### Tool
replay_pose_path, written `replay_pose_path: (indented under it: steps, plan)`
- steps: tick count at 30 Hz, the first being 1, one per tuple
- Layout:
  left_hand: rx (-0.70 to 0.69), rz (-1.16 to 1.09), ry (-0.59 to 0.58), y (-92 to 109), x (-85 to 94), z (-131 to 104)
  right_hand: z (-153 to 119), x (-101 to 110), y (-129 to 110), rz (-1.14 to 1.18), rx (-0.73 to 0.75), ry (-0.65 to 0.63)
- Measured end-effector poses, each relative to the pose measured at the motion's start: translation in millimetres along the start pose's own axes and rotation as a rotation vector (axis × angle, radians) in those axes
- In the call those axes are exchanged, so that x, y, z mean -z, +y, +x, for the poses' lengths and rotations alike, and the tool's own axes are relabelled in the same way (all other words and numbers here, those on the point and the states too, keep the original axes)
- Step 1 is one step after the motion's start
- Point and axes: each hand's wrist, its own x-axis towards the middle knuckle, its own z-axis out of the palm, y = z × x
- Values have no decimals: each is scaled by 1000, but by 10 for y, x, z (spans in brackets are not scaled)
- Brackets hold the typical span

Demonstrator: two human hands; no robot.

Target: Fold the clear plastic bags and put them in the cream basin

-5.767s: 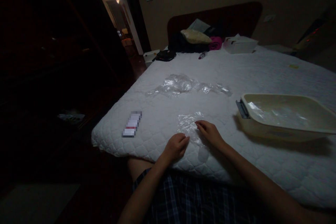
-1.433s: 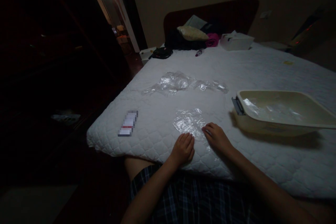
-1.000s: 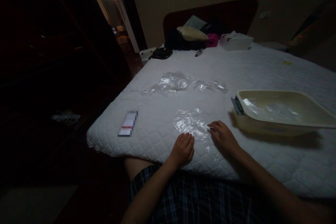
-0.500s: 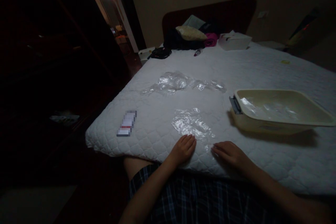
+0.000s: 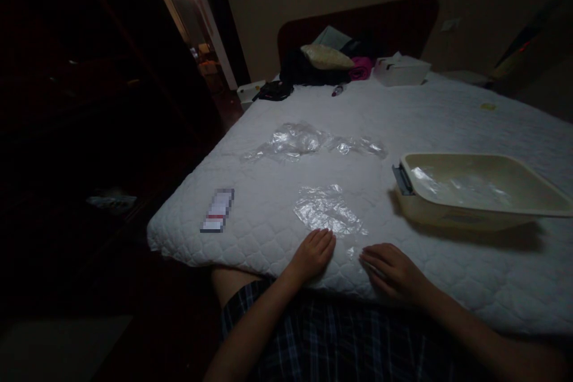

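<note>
Most of the plastic film (image 5: 326,210) is left exposed, the right hand (image 5: 396,271) having been drawn back, its grip unclear; flattening seems advanced, the left hand (image 5: 311,255) laid with open fingers.

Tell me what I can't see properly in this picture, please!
All in the head view:
Left hand: its back hides the palm.
Right hand: dimness and its own fingers hide whether it pinches the clear plastic.
Phone-like thing: blocky squares cover what it shows.
Bin: its near wall hides part of the inside.
Shiny thing at far left: too dark and blurry.
</note>
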Motion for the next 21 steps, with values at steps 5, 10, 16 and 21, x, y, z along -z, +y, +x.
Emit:
replay_pose_path:
  steps: [5,10,16,21]
  plan:
    - [18,4,-37,3,-5,3,-7,-6,-62,-10,37,-45]
    - [24,-7,-34,2,-2,12,-8,-67,-44,-24,48,-1]
    - [24,-11,-17,2,4,16,-6,-54,-12,-8,27,51]
    - [32,-17,-32,3,0,16,14,-46,3,-9,7,54]
